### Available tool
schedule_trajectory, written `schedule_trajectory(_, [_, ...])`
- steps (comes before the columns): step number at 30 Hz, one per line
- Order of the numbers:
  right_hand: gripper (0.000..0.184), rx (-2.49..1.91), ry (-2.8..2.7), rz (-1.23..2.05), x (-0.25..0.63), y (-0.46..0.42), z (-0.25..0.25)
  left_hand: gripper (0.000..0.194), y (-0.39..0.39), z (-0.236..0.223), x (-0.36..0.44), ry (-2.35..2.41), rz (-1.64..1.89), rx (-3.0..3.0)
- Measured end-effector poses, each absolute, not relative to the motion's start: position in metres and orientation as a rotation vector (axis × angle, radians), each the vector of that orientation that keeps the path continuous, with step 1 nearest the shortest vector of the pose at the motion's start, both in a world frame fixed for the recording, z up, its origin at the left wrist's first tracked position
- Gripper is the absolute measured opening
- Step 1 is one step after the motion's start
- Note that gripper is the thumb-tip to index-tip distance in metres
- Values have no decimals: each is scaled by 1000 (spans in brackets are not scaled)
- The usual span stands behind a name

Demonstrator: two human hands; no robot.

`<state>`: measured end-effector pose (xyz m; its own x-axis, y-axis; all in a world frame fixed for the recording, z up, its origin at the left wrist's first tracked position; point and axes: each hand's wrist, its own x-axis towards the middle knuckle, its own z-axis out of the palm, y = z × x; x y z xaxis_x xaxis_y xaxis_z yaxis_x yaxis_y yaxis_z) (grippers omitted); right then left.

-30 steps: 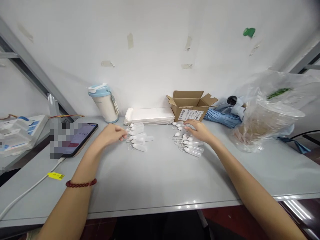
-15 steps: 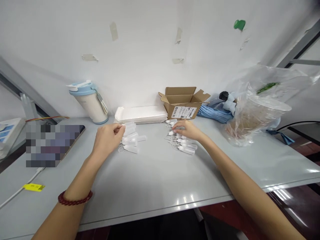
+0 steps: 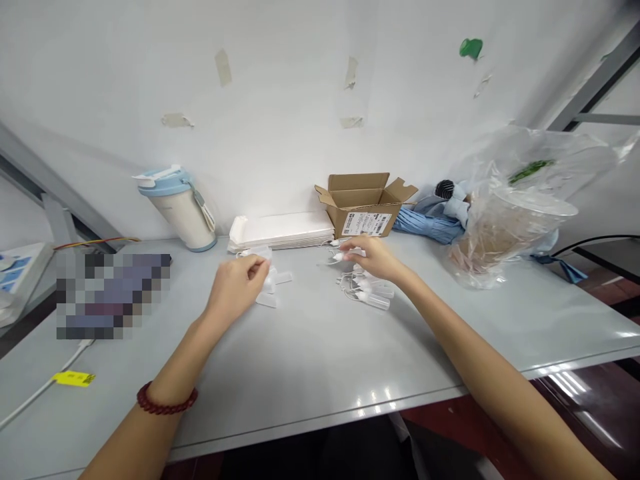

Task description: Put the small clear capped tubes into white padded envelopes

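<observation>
On the grey tabletop (image 3: pixel 320 360), small clear bottles lie in two clusters, the left cluster (image 3: pixel 267 300) and the right cluster (image 3: pixel 377 300). The left hand (image 3: pixel 236 283) is at the left cluster, thumb and forefinger drawn close; whether anything is pinched between them cannot be told. The right hand (image 3: pixel 375 257), fingers half curled, meets a white-tipped bottle (image 3: pixel 339 257); its grip is unclear. Handling appears to be mid-course: the division into two clusters is done, while both clusters still lie loose before the white stack (image 3: pixel 280 230) and open carton (image 3: pixel 365 209). How much is left cannot be determined.
</observation>
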<state>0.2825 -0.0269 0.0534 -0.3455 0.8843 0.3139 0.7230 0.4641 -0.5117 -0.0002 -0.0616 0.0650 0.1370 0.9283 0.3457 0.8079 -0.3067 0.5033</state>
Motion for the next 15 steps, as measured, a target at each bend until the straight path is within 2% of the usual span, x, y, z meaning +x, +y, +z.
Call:
schedule_trajectory(4, [20, -1230, -2038, 402, 273, -44, 57, 28, -70, 60, 16, 1494, 853, 2158])
schedule_trajectory(9, [20, -1153, -2040, 581, 255, -63, 59, 40, -77, 59, 28, 1362, 810, 2015])
schedule_trajectory(15, [19, -1173, -2020, 673, 243, -73, 58, 29, -80, 59, 28, 1326, 817, 2045])
